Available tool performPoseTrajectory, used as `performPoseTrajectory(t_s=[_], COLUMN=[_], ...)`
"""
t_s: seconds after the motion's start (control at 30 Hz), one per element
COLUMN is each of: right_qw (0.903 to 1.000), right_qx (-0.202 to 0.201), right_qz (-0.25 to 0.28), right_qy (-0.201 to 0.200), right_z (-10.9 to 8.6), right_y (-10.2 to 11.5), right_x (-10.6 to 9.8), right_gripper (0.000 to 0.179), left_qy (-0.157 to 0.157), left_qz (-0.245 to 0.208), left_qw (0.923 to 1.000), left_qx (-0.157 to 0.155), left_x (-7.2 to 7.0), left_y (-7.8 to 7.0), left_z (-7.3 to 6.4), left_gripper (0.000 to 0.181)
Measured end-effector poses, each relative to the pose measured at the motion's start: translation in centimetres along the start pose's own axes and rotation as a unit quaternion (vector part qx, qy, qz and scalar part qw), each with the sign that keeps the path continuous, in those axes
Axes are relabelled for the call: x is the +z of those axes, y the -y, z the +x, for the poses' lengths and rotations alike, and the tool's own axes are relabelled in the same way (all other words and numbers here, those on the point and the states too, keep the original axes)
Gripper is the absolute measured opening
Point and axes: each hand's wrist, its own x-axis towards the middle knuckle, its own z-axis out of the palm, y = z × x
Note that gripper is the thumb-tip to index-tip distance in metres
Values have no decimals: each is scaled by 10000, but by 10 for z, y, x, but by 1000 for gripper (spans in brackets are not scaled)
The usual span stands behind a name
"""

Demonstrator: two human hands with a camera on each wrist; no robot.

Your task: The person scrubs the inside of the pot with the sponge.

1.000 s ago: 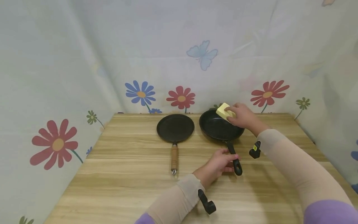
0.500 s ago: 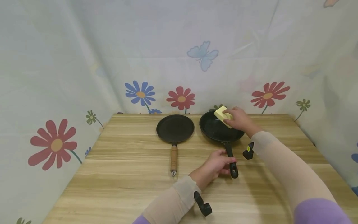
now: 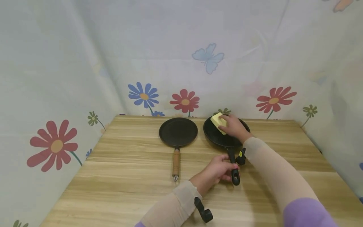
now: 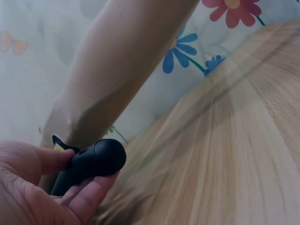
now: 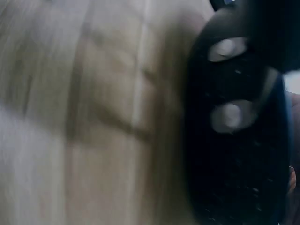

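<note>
A deep black frying pan point(image 3: 212, 137) is at the back right of the wooden table. My left hand point(image 3: 216, 169) holds its black handle point(image 3: 235, 177), thumb on top and fingers beneath; the left wrist view shows the handle's rounded end point(image 4: 110, 157) between thumb and fingers. Inside the pan, my right hand point(image 3: 234, 128) grips a pale yellow sponge point(image 3: 218, 121) against the left part of the bowl. Close up and blurred, the right wrist view shows the pan's dark side point(image 5: 234, 173) with two rivets; the sponge is out of sight there.
To the left lies a flat round black griddle pan point(image 3: 178, 131) with a wooden handle point(image 3: 176, 162) pointing toward me. A flowered cloth point(image 3: 158, 63) hangs behind the wooden table point(image 3: 119, 176). Black wrist mounts point(image 3: 203, 211) stick out from both sleeves.
My right hand has slid the sponge leftward and slightly nearer inside the frying pan. The handle's end has shifted a little left and nearer, with my left hand still on it.
</note>
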Motion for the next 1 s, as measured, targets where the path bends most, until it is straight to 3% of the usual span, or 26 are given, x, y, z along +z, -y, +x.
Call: performPoseTrajectory(t_s=[0.23,0.5,0.73,1.0], right_qw=[9996,9989,9982,9953], right_qx=[236,172,147,54], right_qz=[58,-16,-85,196], right_qy=[-140,-425,-575,-945], right_z=[-2,0,2,-1], right_y=[-3,-2,-4,-6], right_x=[15,30,31,29], right_gripper=[56,51,51,49], left_qy=[108,166,188,174], left_qz=[24,158,221,319], left_qw=[9999,9997,9996,9993], left_qx=[-13,-40,1,-31], left_x=[0,-5,-6,-4], left_y=[2,0,-1,0], left_z=[1,-4,-3,-3], left_gripper=[28,28,25,31])
